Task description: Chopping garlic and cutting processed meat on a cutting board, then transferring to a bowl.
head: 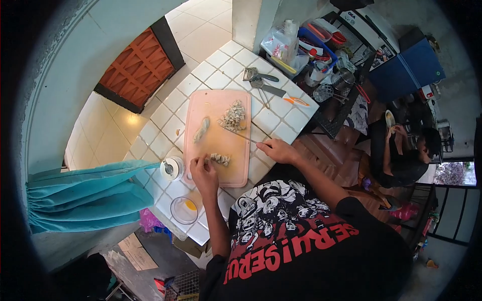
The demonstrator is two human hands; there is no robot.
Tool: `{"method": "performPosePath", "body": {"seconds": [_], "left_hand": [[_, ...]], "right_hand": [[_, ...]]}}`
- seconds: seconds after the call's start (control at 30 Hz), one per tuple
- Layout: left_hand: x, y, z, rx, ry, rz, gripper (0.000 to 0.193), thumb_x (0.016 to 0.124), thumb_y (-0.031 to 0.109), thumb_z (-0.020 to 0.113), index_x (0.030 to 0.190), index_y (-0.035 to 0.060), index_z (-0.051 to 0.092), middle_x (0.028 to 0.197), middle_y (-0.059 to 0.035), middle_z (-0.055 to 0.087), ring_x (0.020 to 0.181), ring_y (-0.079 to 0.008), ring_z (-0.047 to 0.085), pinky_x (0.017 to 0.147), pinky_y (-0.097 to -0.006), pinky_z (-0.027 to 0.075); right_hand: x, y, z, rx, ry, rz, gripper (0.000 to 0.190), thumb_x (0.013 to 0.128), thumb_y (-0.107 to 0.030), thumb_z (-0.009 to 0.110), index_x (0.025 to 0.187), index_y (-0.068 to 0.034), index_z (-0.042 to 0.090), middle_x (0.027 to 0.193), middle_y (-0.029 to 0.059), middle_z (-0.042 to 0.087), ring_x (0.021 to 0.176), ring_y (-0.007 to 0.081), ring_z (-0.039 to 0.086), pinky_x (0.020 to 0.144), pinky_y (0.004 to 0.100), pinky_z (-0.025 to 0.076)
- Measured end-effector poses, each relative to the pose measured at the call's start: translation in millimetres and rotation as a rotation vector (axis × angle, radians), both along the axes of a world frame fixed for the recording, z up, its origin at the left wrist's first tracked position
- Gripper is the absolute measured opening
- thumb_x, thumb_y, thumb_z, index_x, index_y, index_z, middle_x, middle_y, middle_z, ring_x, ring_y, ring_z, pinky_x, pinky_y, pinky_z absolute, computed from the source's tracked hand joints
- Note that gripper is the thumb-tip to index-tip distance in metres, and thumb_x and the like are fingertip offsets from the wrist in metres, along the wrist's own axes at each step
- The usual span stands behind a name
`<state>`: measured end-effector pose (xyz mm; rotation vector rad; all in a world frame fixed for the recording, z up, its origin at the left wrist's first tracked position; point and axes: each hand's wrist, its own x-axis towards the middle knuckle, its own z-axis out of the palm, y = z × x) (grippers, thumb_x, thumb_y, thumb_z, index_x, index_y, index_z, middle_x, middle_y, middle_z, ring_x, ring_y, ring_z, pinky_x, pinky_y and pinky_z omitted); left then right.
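A pink cutting board (218, 150) lies on the white tiled counter. My right hand (278, 149) grips a knife (241, 135) by its handle, and the blade reaches over the board below a heap of small diced food pieces (233, 116). The fingertips of my left hand (205, 169) are at the left end of a row of cut pieces (221, 159); whether they pinch a piece is unclear. One uncut, elongated pale piece (201, 130) rests on the board's left side.
Left of the board stands a white lidded jar (172, 169), with a clear bowl holding something yellow (184, 210) nearer me. A grater (260, 77) and an orange-handled tool (284, 96) lie beyond the board. Containers (290, 56) crowd the far right. Another person (399, 150) sits at right, holding a plate.
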<state>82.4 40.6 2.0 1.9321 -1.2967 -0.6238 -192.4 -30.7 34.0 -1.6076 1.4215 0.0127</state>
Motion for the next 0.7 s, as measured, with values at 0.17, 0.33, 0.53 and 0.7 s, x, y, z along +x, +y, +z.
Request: {"method": "performPosePath", "body": {"seconds": [0.17, 0.33, 0.53, 0.7], "left_hand": [[-9.5, -16.8, 2.9, -0.134, -0.053, 0.032, 0.025, 0.086, -0.004, 0.066, 0.110, -0.0005, 0.070, 0.096, -0.0136, 0.059, 0.080, -0.0254, 0.061, 0.074, -0.0348, 0.050], [-7.9, -40.4, -20.5, -0.347, 0.047, 0.079, 0.026, 0.082, -0.005, 0.071, 0.108, 0.0019, 0.071, 0.083, -0.0073, 0.062, 0.072, -0.0175, 0.060, 0.067, -0.0318, 0.051], [-32.5, -62.6, -31.7, -0.231, 0.236, -0.068, 0.021, 0.085, -0.002, 0.072, 0.106, 0.0010, 0.072, 0.086, -0.0065, 0.065, 0.071, -0.0143, 0.061, 0.066, -0.0288, 0.051], [-38.7, -59.6, -33.6, -0.202, 0.119, -0.069, 0.016, 0.087, 0.005, 0.076, 0.102, 0.0009, 0.074, 0.088, -0.0074, 0.066, 0.072, -0.0158, 0.062, 0.066, -0.0295, 0.052]], "right_hand": [[-11.0, 16.5, 2.6, 0.019, -0.044, -0.101, 0.061, 0.102, -0.056, 0.046, 0.101, -0.001, 0.073, 0.100, 0.0270, 0.071, 0.095, 0.0417, 0.068, 0.086, 0.0465, 0.051], [-9.4, 32.6, -26.5, -0.131, -0.181, -0.171, 0.061, 0.101, -0.057, 0.046, 0.103, -0.002, 0.073, 0.101, 0.0267, 0.071, 0.095, 0.0412, 0.069, 0.085, 0.0464, 0.052], [-1.7, 38.3, -37.9, -0.083, -0.179, -0.159, 0.067, 0.100, -0.063, 0.045, 0.112, -0.003, 0.071, 0.109, 0.0265, 0.070, 0.102, 0.0413, 0.067, 0.088, 0.0465, 0.051], [1.2, 39.3, -19.0, -0.008, -0.149, -0.205, 0.069, 0.099, -0.065, 0.044, 0.116, -0.004, 0.071, 0.111, 0.0259, 0.070, 0.107, 0.0414, 0.066, 0.093, 0.0468, 0.051]]}}
